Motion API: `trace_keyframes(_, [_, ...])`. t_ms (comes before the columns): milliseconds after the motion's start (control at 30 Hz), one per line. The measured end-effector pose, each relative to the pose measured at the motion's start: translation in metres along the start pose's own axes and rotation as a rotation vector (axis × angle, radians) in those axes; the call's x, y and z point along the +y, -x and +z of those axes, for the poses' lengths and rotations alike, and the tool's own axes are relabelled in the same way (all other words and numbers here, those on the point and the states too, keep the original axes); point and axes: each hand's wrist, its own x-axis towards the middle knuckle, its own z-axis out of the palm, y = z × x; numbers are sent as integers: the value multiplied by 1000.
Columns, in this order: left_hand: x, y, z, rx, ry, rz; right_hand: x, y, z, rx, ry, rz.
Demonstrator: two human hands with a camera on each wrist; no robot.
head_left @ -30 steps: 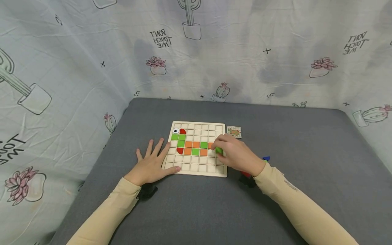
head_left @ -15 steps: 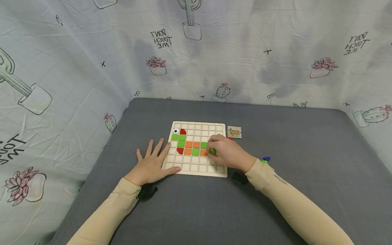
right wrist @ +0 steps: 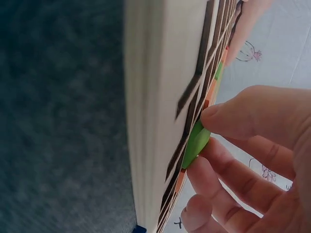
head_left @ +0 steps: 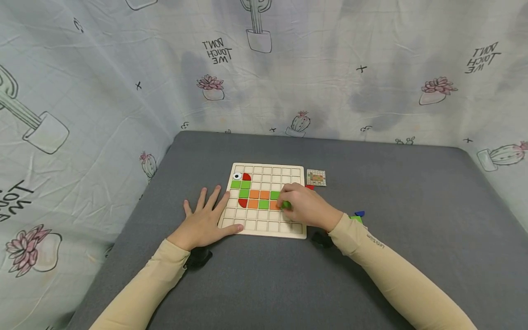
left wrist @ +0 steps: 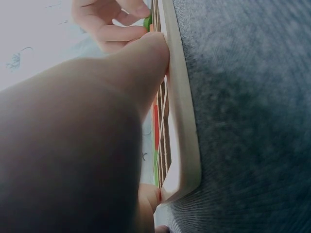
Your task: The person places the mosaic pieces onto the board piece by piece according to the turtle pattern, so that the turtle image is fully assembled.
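Note:
A pale wooden grid board point(head_left: 264, 226) lies on the table, several of its cells filled with green, orange and red tiles and a white eye tile point(head_left: 237, 176) at the upper left. My left hand point(head_left: 204, 223) rests spread at the board's left edge, thumb on the front rim. Over the right part of the grid, my right hand point(head_left: 309, 206) pinches a green tile point(right wrist: 196, 141) between thumb and fingers. In the right wrist view this tile is tilted at the grid, beside orange tiles. Part of it is hidden by the fingers in the head view.
A small picture card point(head_left: 316, 178) lies right of the board, with a red piece point(head_left: 310, 187) just below it. Green point(head_left: 356, 219) and blue point(head_left: 360, 213) pieces lie by the right forearm. A patterned cloth point(head_left: 330, 68) hangs behind the grey table point(head_left: 255, 284).
My right hand has moved a little left with the green tile, then stayed nearly still over the lower tile row. The red piece below the card has come into view. My left hand has not moved.

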Motion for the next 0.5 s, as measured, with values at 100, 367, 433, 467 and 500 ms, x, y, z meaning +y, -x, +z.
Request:
trace_keyframes(100, [0,0,0,1,1,3,0,1,0,-8,-5,7])
trace_keyframes(367, [0,0,1,0,-7,-2,-2,3,-1,-12,-6,11])
trace_keyframes(433, [-1,1,1,1,-10,-2,-1,3,0,-10,0,9])
trace_keyframes(467, [0,1,1,0,-11,-2,-1,3,0,-10,5,7])
trace_keyframes(500, [0,1,0,0,-11,-2,-1,4,0,-9,9,6])
